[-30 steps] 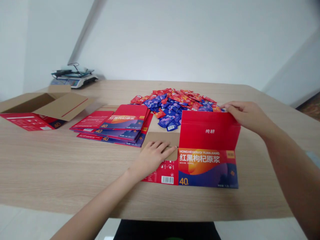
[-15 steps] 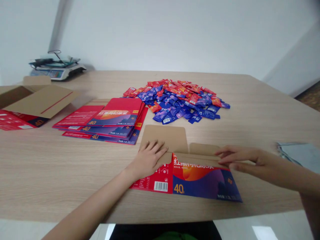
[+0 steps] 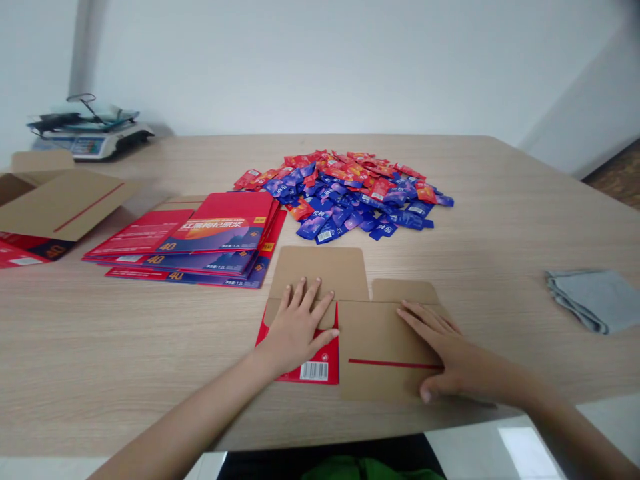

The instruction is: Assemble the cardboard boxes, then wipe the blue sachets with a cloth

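A flattened carton [image 3: 380,327] lies on the table in front of me, with a broad brown flap marked by a red strip folded down over its right part. My left hand [image 3: 299,327] rests flat on its left side, fingers spread across a small brown flap and the red printed panel with a barcode. On the right, my right hand [image 3: 443,350] presses on the brown flap, fingers stretched out and thumb apart near the lower edge. Beyond the carton lies a pile of small red and blue sachets [image 3: 350,190].
Several folded red and blue cartons [image 3: 210,230] are stacked at left. Beside them stands an open carton [image 3: 65,200]. A scale [image 3: 95,143] with items on top sits at the back left. To the right lies a folded grey cloth [image 3: 595,297].
My right hand has brought the broad brown flap down towards me over the printed front panel. My left hand stays on the left side, its fingers more spread. The view has shifted slightly.
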`<state>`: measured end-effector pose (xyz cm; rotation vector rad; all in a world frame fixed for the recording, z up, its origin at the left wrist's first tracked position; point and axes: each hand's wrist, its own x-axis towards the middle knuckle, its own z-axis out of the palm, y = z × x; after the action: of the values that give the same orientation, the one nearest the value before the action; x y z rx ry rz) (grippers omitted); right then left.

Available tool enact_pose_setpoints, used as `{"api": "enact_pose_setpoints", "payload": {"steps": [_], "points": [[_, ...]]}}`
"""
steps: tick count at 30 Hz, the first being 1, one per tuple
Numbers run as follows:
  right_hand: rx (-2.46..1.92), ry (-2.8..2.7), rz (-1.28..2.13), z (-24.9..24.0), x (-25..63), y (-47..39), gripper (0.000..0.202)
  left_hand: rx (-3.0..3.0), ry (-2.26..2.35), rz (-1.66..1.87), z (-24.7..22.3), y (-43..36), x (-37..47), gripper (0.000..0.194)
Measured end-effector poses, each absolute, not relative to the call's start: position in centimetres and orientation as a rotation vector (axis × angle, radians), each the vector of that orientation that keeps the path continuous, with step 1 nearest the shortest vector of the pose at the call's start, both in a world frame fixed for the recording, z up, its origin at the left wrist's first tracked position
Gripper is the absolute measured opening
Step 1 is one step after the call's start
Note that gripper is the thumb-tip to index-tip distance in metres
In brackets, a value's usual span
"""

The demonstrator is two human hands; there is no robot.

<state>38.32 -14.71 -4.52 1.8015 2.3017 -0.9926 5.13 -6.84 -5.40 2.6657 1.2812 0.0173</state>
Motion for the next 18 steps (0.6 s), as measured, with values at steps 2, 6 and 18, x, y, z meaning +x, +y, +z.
{"api": "enact_pose_setpoints", "payload": {"steps": [2,6,18], "points": [[1.844,2.271,-1.038,-3.8,38.7,-13.5,0.122,2.706,1.293,0.057,-6.0,-7.2,5.3,0.072],[1.881,2.225,-0.916,-2.8,37.0,-11.6,0.124,2.716,1.294,0.140,-6.4,-7.2,5.0,0.056],[1.959,2.362,-0.548,-4.3,34.5,-12.6,0.115,2.629,1.553,0.255,-4.5,-7.3,6.5,0.022]]}}
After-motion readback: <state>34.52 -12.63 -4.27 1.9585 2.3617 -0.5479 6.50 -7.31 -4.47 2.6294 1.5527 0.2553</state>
